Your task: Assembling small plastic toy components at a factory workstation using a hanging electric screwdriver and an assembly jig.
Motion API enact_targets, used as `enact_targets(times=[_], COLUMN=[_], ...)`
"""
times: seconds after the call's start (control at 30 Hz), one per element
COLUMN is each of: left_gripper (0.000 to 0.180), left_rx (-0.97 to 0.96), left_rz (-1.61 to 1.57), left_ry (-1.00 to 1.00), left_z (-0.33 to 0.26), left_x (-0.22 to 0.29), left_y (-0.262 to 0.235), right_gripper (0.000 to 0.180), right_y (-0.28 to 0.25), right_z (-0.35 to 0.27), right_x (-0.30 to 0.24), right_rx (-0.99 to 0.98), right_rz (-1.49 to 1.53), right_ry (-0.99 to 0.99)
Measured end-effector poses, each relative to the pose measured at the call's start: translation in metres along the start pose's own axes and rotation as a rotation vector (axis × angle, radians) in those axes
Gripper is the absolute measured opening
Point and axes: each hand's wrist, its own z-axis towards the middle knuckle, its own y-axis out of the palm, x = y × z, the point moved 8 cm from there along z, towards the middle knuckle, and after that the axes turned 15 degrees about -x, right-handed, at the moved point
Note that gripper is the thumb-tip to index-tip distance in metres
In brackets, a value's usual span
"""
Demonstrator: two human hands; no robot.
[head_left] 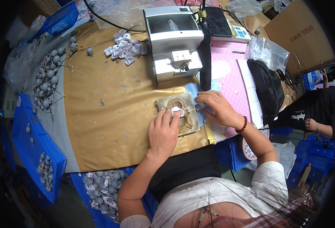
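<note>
A square, metal-looking block with rounded hollows (190,128) lies on the table before me. A small white piece with a reddish patch (177,111) sits in its middle. My left hand (163,133) rests on the block's left side, fingers stretched out and fingertips beside the white piece. At the block's right edge, my right hand (220,109) has its fingers closed on a small grey ball (200,106), partly hidden by them. A thin wire (190,111) runs between ball and white piece.
A grey-white machine (175,45) stands behind the block. White plastic pieces (125,48) lie left of it; grey balls with wires (47,81) are heaped at far left. Blue trays (38,148) hold more balls. A black pouch (266,87) and cardboard box (302,36) are right.
</note>
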Motion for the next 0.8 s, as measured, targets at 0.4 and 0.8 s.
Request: enact_targets(times=[0.4,0.8], left_gripper=[0.044,0.031], left_rx=[-0.018,0.011], left_rz=[-0.036,-0.111], left_ry=[-0.008,0.038], left_z=[0.0,0.004], left_x=[-0.005,-0.01], left_y=[0.001,-0.006], right_gripper=[0.031,0.043], right_y=[0.027,0.016], right_z=[0.029,0.062], right_x=[0.027,-0.005], right_rx=[0.416,-0.176], right_rz=[1.023,0.742], right_ry=[-0.05,0.063])
